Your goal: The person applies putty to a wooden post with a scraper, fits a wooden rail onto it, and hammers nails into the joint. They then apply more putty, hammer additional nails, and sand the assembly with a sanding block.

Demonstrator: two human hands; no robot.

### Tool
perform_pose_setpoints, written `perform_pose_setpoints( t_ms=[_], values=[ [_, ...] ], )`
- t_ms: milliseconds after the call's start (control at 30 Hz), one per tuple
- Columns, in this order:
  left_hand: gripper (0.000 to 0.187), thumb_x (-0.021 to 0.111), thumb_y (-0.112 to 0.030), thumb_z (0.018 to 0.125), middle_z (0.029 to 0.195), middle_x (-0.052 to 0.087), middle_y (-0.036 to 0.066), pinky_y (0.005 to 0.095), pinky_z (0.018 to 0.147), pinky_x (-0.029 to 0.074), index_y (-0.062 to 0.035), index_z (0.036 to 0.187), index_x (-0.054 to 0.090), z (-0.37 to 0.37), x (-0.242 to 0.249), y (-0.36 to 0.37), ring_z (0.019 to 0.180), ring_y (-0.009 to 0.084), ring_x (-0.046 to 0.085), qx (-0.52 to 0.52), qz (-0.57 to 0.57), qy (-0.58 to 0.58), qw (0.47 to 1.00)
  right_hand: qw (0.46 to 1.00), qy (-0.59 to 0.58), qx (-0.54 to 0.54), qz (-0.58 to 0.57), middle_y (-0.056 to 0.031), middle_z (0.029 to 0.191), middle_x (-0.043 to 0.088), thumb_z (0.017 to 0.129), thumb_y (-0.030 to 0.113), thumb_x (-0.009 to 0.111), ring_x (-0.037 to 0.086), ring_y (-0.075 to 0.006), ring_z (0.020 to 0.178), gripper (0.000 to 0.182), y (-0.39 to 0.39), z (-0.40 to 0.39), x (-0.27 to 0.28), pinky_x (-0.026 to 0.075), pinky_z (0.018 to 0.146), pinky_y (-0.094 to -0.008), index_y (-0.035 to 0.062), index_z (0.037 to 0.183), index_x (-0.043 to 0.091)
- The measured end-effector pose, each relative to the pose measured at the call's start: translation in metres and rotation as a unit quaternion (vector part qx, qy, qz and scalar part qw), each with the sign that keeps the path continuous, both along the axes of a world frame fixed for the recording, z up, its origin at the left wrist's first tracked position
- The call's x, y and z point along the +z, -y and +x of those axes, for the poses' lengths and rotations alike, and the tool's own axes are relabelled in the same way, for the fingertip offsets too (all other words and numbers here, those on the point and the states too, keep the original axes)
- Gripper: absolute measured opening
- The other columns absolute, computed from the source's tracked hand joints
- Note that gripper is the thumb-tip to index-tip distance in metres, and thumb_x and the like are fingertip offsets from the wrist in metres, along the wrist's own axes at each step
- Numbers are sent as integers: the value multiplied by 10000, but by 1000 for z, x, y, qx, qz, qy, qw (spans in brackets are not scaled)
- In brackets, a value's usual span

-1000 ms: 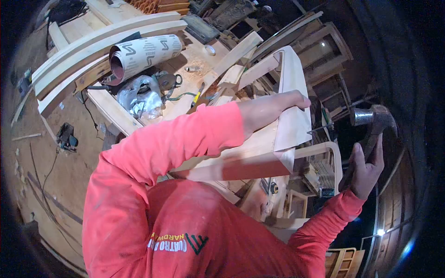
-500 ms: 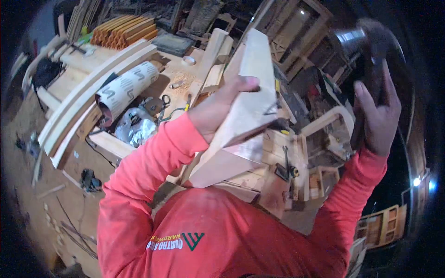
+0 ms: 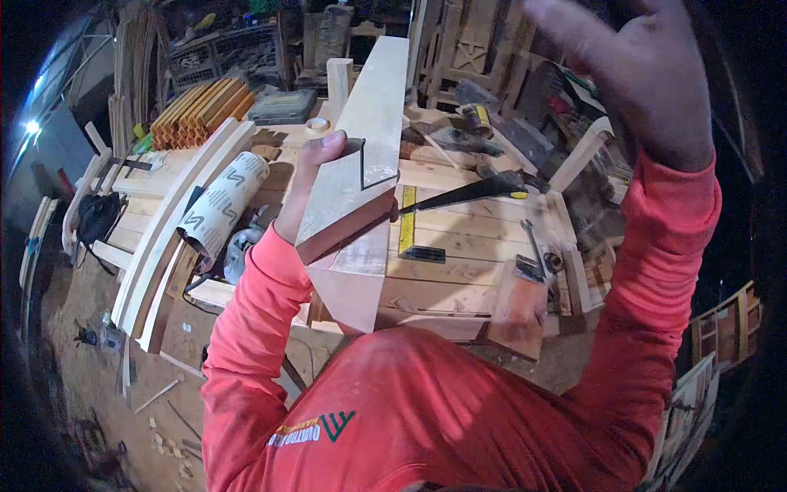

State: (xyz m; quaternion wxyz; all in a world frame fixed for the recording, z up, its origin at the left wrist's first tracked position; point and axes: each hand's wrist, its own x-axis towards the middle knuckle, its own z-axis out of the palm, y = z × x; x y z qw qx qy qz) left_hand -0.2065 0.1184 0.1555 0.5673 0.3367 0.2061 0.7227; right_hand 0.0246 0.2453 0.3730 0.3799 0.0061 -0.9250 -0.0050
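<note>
My left hand point(image 3: 307, 176) grips the near left side of a pale wooden piece point(image 3: 379, 107), its thumb on the upper face. A dark, stepped joint line crosses that face near the thumb. The piece stands tilted on another wood block point(image 3: 348, 291) by my belly. High at the right, my right hand point(image 3: 635, 70) is raised well away from the wood, with its fingers partly cut off by the top edge. It carries a hammer, whose head is out of view now and whose handle is mostly hidden in shadow. A try square point(image 3: 407, 217) with a yellow blade lies right of the wood.
A dark handsaw point(image 3: 463, 193) lies across the slatted bench point(image 3: 447, 291). Right of it are a wrench point(image 3: 532, 242) and a brown board point(image 3: 518, 316). At left are curved wooden strips point(image 3: 164, 238), a sandpaper roll point(image 3: 225, 201) and stacked orange-edged pieces point(image 3: 201, 113).
My right hand has risen, taking the hammer head out of view. The wooden piece in my left hand now appears more upright and further left. The camera view has turned, uncovering the try square.
</note>
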Motion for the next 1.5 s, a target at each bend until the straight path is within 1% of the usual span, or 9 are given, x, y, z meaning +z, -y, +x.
perform_pose_setpoints(
  t_ms=[133, 333, 500, 700, 867, 1033, 1267, 1367, 1500],
  values=[
    [738, 514, -566, 899, 1060, 662, 242, 409, 697, 590, 39, 1322, 508, 3, 3, 2, 852, 316, 701, 40, -66, 49, 996, 975, 163, 86, 128, -111, 1162, 685, 824, 98, 730, 648, -165, 1016, 550, -5, -3, -1, 489, 927, -315, 1, 1342, 574],
    [680, 529, -568, 893, 944, 687, 180, 388, 687, 582, 11, 1248, 562, 7, 8, 5, 732, 286, 695, 25, -25, -27, 999, 994, -72, -70, -49, -115, 1121, 695, 823, 116, 726, 658, -170, 973, 535, 1, 0, 20, 497, 899, -316, 6, 1328, 587],
    [671, 516, -587, 895, 948, 690, 156, 391, 697, 575, -2, 1215, 591, 7, 10, 7, 734, 269, 688, 52, -37, -48, 997, 979, 144, 52, 135, -118, 1087, 704, 822, 131, 722, 667, -174, 937, 523, 6, -10, -6, 503, 875, -316, 10, 1316, 597],
    [657, 535, -581, 891, 951, 693, 152, 390, 686, 589, -5, 1200, 598, 3, 4, 2, 731, 259, 688, 44, -16, -67, 997, 987, -87, -113, -74, -59, 938, 688, 880, 200, 731, 633, -138, 796, 460, 9, 1, 13, 510, 794, -269, 19, 1287, 616],
    [588, 540, -545, 917, 932, 685, 137, 357, 730, 566, -6, 1140, 612, 13, 16, 15, 778, 243, 683, 70, -21, -100, 992, 973, 150, 64, 164, -110, 1128, 703, 863, 126, 681, 680, -198, 940, 458, 0, -10, -8, 512, 868, -302, 3, 1298, 609],
    [625, 501, -576, 923, 921, 698, 154, 367, 641, 597, -7, 1156, 613, 4, 4, 4, 686, 266, 704, 35, -33, -29, 998, 991, -125, -27, -36, -97, 1065, 724, 871, 182, 708, 686, -205, 920, 465, 7, -6, -2, 499, 886, -299, 6, 1292, 619],
    [651, 509, -587, 911, 901, 694, 143, 359, 648, 590, 0, 1179, 593, 16, 11, 11, 694, 260, 700, 72, -23, -84, 994, 992, 90, 69, 46, -141, 1236, 668, 840, 138, 743, 633, -192, 1133, 539, -5, 5, -31, 465, 991, -317, 5, 1337, 583],
    [640, 507, -584, 910, 898, 692, 136, 361, 650, 588, -9, 1177, 597, 10, 8, 7, 680, 258, 694, 47, -38, -58, 997, 995, -89, -40, -20, -127, 1088, 712, 849, 126, 741, 672, -188, 1039, 459, 11, 5, 1, 468, 953, -281, 2, 1273, 617],
    [630, 502, -578, 909, 918, 689, 141, 368, 656, 583, -23, 1192, 597, 9, 6, 6, 704, 257, 693, 46, -32, -56, 997, 998, 13, -51, -46, -85, 860, 684, 823, 89, 752, 672, -175, 871, 426, 8, 10, 15, 482, 883, -261, -14, 1218, 632]
  ],
)
